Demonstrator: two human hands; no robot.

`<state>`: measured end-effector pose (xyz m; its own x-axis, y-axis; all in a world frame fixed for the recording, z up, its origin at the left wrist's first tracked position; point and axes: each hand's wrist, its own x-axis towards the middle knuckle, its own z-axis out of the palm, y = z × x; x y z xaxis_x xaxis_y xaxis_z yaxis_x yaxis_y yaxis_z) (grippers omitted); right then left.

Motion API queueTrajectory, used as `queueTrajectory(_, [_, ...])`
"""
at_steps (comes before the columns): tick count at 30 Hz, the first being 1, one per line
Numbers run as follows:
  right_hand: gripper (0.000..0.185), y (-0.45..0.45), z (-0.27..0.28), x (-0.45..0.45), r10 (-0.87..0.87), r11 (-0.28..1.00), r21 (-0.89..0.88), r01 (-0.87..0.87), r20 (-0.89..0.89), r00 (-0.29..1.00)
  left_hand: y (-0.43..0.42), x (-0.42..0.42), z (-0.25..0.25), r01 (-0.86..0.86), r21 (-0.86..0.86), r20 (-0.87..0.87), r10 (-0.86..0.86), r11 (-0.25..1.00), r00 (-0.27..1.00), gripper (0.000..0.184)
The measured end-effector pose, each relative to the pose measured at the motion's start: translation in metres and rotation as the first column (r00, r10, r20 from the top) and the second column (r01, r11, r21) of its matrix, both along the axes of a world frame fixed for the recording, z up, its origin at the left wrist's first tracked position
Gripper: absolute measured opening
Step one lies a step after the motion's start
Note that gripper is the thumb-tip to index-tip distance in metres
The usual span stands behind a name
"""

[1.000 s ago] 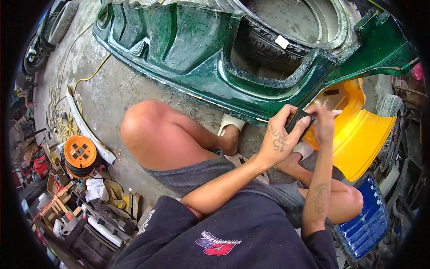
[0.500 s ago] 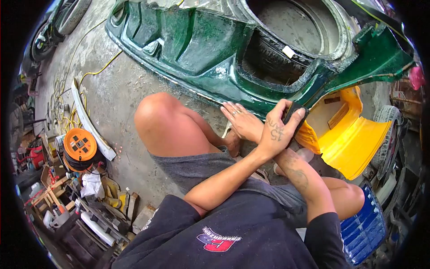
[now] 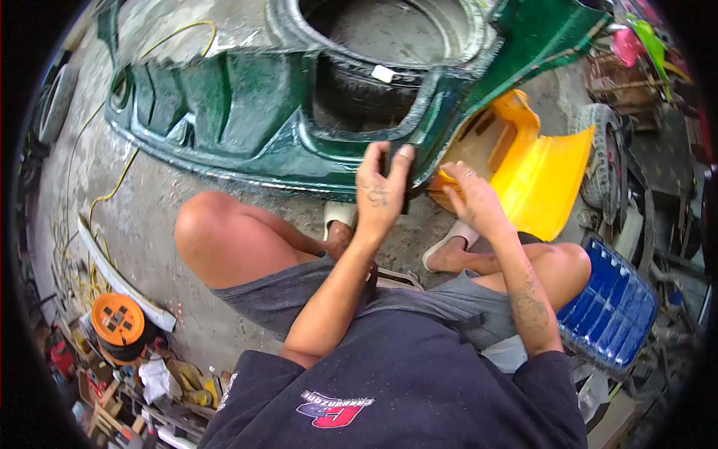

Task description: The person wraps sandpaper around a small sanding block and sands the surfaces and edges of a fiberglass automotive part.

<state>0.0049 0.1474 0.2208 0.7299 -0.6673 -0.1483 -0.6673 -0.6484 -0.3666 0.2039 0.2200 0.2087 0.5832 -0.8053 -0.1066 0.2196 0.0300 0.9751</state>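
Observation:
My left hand [image 3: 378,193], marked with dark ink on its back, is closed around a small dark block [image 3: 387,159], mostly hidden by my fingers and palm. It is at the near edge of a glossy green moulded car body panel [image 3: 254,112]. Whether the block touches the panel I cannot tell. To its right, my right hand [image 3: 476,200] hovers with nothing in it, fingers apart. Just beyond that hand lies a curved yellow panel [image 3: 550,179] on the floor.
Tyres [image 3: 441,52] support the green panel, and a small white piece [image 3: 383,73] rests on one. An orange cable reel [image 3: 117,319], a long pale strip [image 3: 123,273] and loose tools are at left. A blue ribbed plastic piece [image 3: 609,307] stands right of my knee.
My crossed arms have come apart. My right hand has swung out to the right, while my left hand keeps the dark block near the green edge. The whole view has shifted.

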Motion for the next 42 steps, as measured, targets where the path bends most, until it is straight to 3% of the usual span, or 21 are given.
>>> queueTrajectory(1, [0.041, -0.005, -0.011, -0.014, -0.102, 0.981, -0.149, 0.124, 0.15, 0.983, -0.002, 0.002, -0.007, 0.004, 0.023, -0.004, -0.004, 1.0, 1.0, 0.023])
queueTrajectory(3, [0.038, -0.017, -0.035, -0.025, -0.214, 0.959, -0.12, 0.255, 0.28, 0.936, -0.005, 0.004, -0.004, 0.016, 0.055, 0.01, -0.017, 0.998, 1.0, 0.023])
queueTrajectory(5, [0.041, -0.027, -0.053, -0.021, -0.489, 0.86, 0.075, 0.504, 0.397, 0.777, -0.008, 0.001, -0.018, 0.018, 0.063, 0.018, -0.019, 0.998, 1.0, 0.023])
queueTrajectory(6, [0.041, -0.032, -0.059, -0.019, -0.496, 0.855, 0.074, 0.513, 0.404, 0.769, -0.009, -0.001, -0.02, 0.017, 0.055, 0.017, -0.018, 0.998, 1.0, 0.023])
queueTrajectory(8, [0.048, -0.045, -0.073, -0.013, -0.732, 0.681, 0.354, 0.641, 0.347, 0.586, -0.009, -0.006, -0.024, 0.041, 0.071, 0.099, -0.048, 0.997, 0.994, 0.024])
queueTrajectory(9, [0.048, -0.054, -0.088, -0.013, -0.73, 0.683, 0.358, 0.637, 0.358, 0.582, -0.009, -0.01, -0.025, 0.056, 0.084, 0.105, -0.065, 0.995, 0.992, 0.024])
queueTrajectory(12, [0.057, -0.07, -0.108, 0.002, -0.857, 0.511, 0.657, 0.553, 0.438, 0.272, -0.011, -0.022, -0.023, 0.085, 0.105, 0.236, -0.108, 0.991, 0.966, 0.029])
queueTrajectory(13, [0.057, -0.075, -0.107, 0.006, -0.856, 0.512, 0.666, 0.543, 0.446, 0.261, -0.01, -0.025, -0.022, 0.106, 0.181, 0.293, -0.156, 0.978, 0.943, 0.029])
queueTrajectory(15, [0.059, -0.093, -0.105, 0.009, -0.959, 0.276, 0.892, 0.358, 0.283, 0.035, -0.013, -0.037, -0.019, 0.128, 0.199, 0.352, -0.193, 0.972, 0.916, 0.03])
queueTrajectory(16, [0.064, -0.103, -0.11, 0.01, -0.955, 0.277, 0.934, 0.227, 0.294, -0.045, -0.015, -0.041, -0.022, 0.137, 0.214, 0.398, -0.214, 0.967, 0.892, 0.029])
queueTrajectory(20, [0.07, -0.131, -0.119, 0.023, -0.946, 0.271, 0.952, 0.143, 0.291, -0.142, -0.039, -0.055, -0.013, 0.18, 0.22, 0.529, -0.272, 0.959, 0.804, 0.022])
queueTrajectory(21, [0.068, -0.135, -0.121, 0.032, -0.904, 0.342, 0.91, 0.235, 0.387, -0.183, -0.049, -0.058, -0.015, 0.175, 0.227, 0.545, -0.274, 0.958, 0.793, 0.022])
queueTrajectory(23, [0.069, -0.141, -0.126, 0.046, -0.792, 0.441, 0.793, 0.421, 0.565, -0.234, -0.073, -0.06, -0.022, 0.172, 0.027, 0.803, -0.124, 0.985, 0.583, 0.018])
queueTrajectory(24, [0.068, -0.141, -0.125, 0.04, -0.82, 0.463, 0.723, 0.513, 0.569, -0.063, -0.083, -0.063, -0.024, 0.184, 0.036, 0.835, -0.131, 0.982, 0.535, 0.017])
queueTrajectory(27, [0.063, -0.153, -0.146, 0.047, -0.753, 0.505, 0.619, 0.602, 0.656, -0.043, -0.102, -0.066, -0.026, 0.229, 0.113, 0.931, -0.183, 0.967, 0.316, 0.018])
queueTrajectory(28, [0.056, -0.154, -0.153, 0.048, -0.728, 0.508, 0.625, 0.592, 0.68, -0.093, -0.103, -0.068, -0.025, 0.24, 0.154, 0.907, -0.234, 0.958, 0.35, 0.017])
queueTrajectory(29, [0.053, -0.152, -0.148, 0.056, -0.727, 0.486, 0.786, 0.382, 0.606, -0.324, -0.105, -0.067, -0.025, 0.257, 0.169, 0.91, -0.251, 0.952, 0.33, 0.017])
queueTrajectory(31, [0.054, -0.146, -0.145, 0.063, -0.744, 0.416, 0.834, 0.363, 0.542, -0.391, -0.109, -0.061, -0.023, 0.199, 0.141, 0.892, -0.211, 0.97, 0.4, 0.016])
queueTrajectory(37, [0.057, -0.144, -0.149, 0.065, -0.742, 0.437, 0.795, 0.42, 0.583, -0.331, -0.118, -0.04, -0.014, 0.158, 0.113, 0.876, -0.173, 0.981, 0.45, 0.02])
queueTrajectory(40, [0.058, -0.145, -0.152, 0.065, -0.745, 0.444, 0.799, 0.406, 0.581, -0.328, -0.112, -0.042, -0.019, 0.107, 0.234, 0.666, -0.239, 0.966, 0.706, 0.027])
queueTrajectory(42, [0.055, -0.144, -0.151, 0.063, -0.762, 0.437, 0.808, 0.396, 0.566, -0.315, -0.103, -0.053, -0.006, 0.116, 0.231, 0.601, -0.235, 0.966, 0.764, 0.028])
